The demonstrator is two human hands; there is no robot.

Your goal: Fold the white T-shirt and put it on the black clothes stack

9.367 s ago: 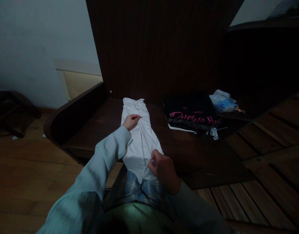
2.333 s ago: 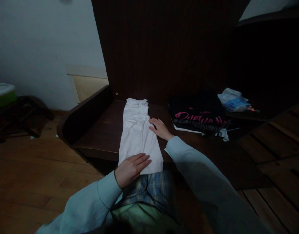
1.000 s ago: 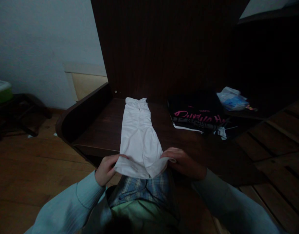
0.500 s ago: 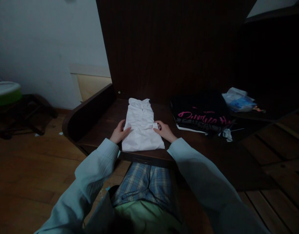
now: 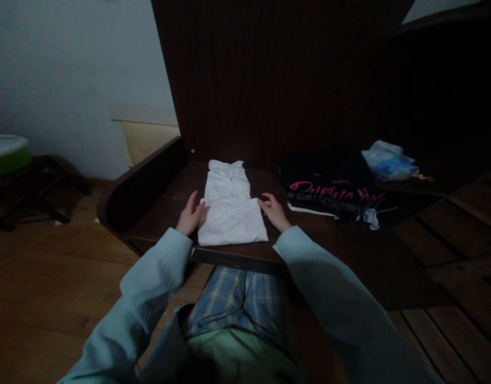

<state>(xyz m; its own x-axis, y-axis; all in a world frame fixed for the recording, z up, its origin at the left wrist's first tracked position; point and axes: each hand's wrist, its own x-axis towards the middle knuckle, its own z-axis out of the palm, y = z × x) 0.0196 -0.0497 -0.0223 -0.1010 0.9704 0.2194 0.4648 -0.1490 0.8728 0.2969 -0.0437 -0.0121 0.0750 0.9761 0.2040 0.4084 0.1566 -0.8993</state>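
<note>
A white shirt (image 5: 232, 221) lies folded into a long shape on the dark wooden surface, with its lower part doubled up over the upper part. Along the fold's left corner is my left hand (image 5: 190, 216), thumb and fingers apart, the thumb close to the cloth. On the other side, my right hand (image 5: 274, 213) has its fingers loosely spread at the upper right corner of the doubled part. Whether the fingertips still touch the fabric is hard to tell. Neither hand grips anything.
A stack of dark folded clothes (image 5: 329, 184) with pink lettering sits to the right. Beyond it lies a clear plastic bag (image 5: 389, 161) with something blue. A raised wooden side panel (image 5: 139, 181) bounds the left; a dark upright panel (image 5: 277, 80) stands behind.
Both hands have moved off the shirt's sides to just outside its edges, fingers opening. The doubled lower part now lies flatter, with a straighter upper edge.
</note>
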